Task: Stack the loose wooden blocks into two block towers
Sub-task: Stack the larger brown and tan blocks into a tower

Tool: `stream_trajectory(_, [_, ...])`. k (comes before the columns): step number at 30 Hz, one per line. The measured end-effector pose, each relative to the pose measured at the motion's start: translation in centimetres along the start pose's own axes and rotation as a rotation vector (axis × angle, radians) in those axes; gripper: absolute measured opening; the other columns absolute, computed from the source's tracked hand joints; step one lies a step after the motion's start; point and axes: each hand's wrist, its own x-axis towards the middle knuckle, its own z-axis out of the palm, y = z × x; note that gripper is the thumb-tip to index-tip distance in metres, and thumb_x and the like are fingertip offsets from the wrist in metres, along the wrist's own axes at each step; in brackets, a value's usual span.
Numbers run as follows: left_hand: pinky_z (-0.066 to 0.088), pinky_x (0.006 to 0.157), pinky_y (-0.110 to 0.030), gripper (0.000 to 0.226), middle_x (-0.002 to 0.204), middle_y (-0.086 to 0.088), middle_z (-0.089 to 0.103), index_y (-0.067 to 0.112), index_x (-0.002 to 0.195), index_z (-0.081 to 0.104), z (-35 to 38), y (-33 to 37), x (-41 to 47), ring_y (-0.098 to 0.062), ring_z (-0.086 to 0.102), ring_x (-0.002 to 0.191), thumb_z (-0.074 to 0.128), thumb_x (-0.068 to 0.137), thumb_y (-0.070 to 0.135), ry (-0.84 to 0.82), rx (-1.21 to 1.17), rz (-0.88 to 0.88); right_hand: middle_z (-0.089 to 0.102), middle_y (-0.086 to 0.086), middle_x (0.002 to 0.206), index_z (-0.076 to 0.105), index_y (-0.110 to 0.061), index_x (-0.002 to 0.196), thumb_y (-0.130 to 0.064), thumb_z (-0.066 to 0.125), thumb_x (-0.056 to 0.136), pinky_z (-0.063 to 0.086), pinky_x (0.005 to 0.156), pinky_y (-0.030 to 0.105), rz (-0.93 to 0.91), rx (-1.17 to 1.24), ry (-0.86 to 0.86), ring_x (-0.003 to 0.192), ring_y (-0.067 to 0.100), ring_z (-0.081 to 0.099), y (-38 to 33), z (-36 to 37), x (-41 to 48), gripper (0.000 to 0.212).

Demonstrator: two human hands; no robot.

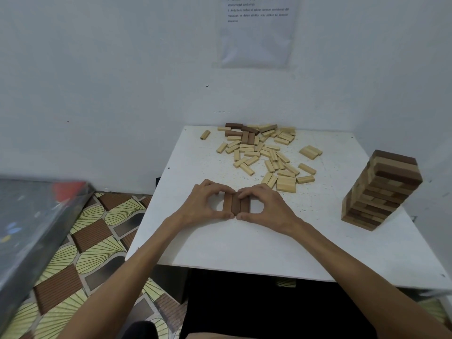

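Note:
Three dark brown blocks lie side by side on the white table, near its middle. My left hand and my right hand pinch this row from both sides, fingers at its far end and thumbs at its near end. A heap of loose blocks, mostly pale with a few dark ones, lies at the back of the table. One finished tower of mixed pale and dark blocks stands at the right, leaning slightly.
A white wall with a taped paper sheet rises behind the table. A dark board leans at the left over a patterned floor. The table's front edge is close to my body.

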Motion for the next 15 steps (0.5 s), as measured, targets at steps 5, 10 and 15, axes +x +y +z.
stream_trajectory(5, [0.039,0.108,-0.046,0.049,0.126,0.028,0.066,0.044,0.115,0.072,0.1,0.1,-0.1,-0.01,0.049,0.125,0.091,0.07,0.049,0.023,-0.021,0.077,0.065,-0.02,0.124,0.069,-0.037,0.114,-0.044,0.09,0.074,0.051,0.105,0.039,-0.054,0.018,0.012,0.127,0.006,0.052,-0.4,-0.1,0.0,0.046])
stream_trajectory(10, [0.042,0.105,-0.042,0.046,0.123,0.023,0.069,0.039,0.112,0.074,-0.5,1.2,0.1,-0.013,0.053,0.123,0.093,0.071,0.039,0.034,-0.049,0.102,0.066,-0.024,0.121,0.072,-0.038,0.11,-0.038,0.092,0.073,0.051,0.105,0.036,-0.046,0.036,0.009,0.124,0.004,0.055,-1.6,-1.2,-0.1,0.042])
stream_trajectory(15, [0.046,0.094,-0.027,0.044,0.12,0.017,0.07,0.036,0.111,0.075,-3.0,3.9,1.6,-0.016,0.054,0.117,0.095,0.072,0.032,0.005,-0.101,0.178,0.071,-0.019,0.115,0.076,-0.029,0.109,-0.037,0.093,0.075,0.054,0.097,0.03,-0.099,-0.011,0.004,0.117,0.003,0.059,-4.6,-5.0,0.3,0.039])
